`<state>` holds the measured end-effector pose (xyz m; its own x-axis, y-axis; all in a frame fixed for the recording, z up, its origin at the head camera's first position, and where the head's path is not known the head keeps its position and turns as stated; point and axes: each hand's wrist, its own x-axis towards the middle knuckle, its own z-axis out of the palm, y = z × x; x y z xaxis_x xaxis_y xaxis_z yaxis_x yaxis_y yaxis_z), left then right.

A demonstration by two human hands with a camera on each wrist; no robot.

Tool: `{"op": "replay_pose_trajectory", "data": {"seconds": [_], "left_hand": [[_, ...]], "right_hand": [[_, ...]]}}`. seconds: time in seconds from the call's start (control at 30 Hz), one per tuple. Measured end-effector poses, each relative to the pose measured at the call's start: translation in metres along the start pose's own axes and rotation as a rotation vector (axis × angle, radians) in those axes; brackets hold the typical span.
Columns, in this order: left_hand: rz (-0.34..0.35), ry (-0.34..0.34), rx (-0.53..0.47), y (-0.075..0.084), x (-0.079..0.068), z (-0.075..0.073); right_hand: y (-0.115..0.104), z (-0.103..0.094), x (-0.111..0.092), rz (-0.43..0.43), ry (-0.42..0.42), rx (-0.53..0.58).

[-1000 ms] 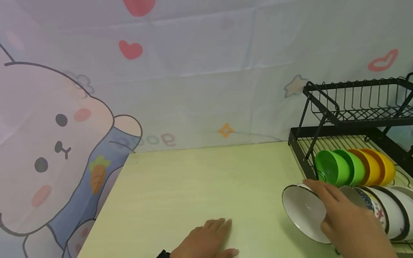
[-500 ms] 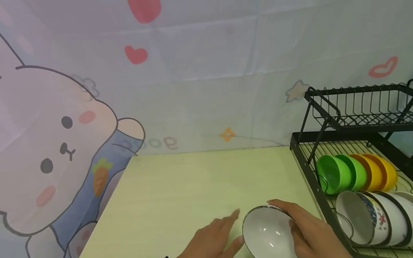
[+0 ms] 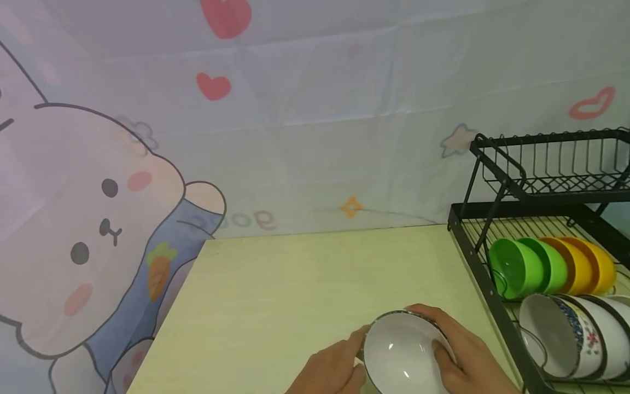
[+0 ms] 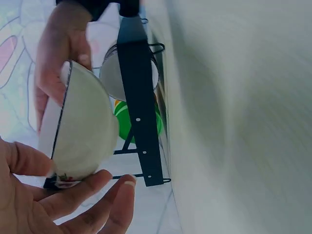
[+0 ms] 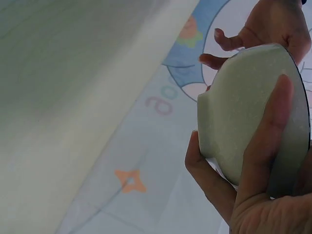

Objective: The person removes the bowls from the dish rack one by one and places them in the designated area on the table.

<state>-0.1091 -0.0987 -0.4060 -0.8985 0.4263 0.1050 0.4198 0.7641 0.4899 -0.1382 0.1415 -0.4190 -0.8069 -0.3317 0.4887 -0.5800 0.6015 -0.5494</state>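
Observation:
A white bowl [image 3: 401,350] with a dark patterned rim is held above the front of the pale table [image 3: 275,295], its hollow facing the head camera. My right hand [image 3: 467,355] grips its right side, thumb inside the rim and fingers spread over the outer wall [image 5: 243,117]. On the opposite side, my left hand [image 3: 330,364] holds the rim, with the thumb near the edge and fingers around the outside. A small floral patch on the bowl [image 4: 68,180] shows beside the left fingers. The bowl's lower edge is cut off in the head view.
A black two-tier dish rack [image 3: 571,198] stands on the right. Its lower tier holds green bowls [image 3: 517,268], orange bowls [image 3: 593,265] and several white patterned bowls [image 3: 551,336], all on their sides. Behind the table hangs a cartoon-printed cloth [image 3: 315,137].
My right hand has brought the bowl left from beside the rack to my left hand. The left hand has lifted from the table and taken hold of the bowl's left rim.

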Motion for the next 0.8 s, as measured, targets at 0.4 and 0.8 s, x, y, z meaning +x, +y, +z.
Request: {"op": "replay_pose_trajectory", "data": {"seconds": [0.4, 0.8], "left_hand": [[-0.056, 0.008, -0.333, -0.001, 0.000, 0.006], [-0.083, 0.082, -0.163, -0.001, 0.002, 0.003]], "right_hand": [[0.001, 0.016, -0.005, 0.137, -0.165, 0.298], [0.008, 0.039, -0.011, 0.002, -0.140, 0.373]]}}
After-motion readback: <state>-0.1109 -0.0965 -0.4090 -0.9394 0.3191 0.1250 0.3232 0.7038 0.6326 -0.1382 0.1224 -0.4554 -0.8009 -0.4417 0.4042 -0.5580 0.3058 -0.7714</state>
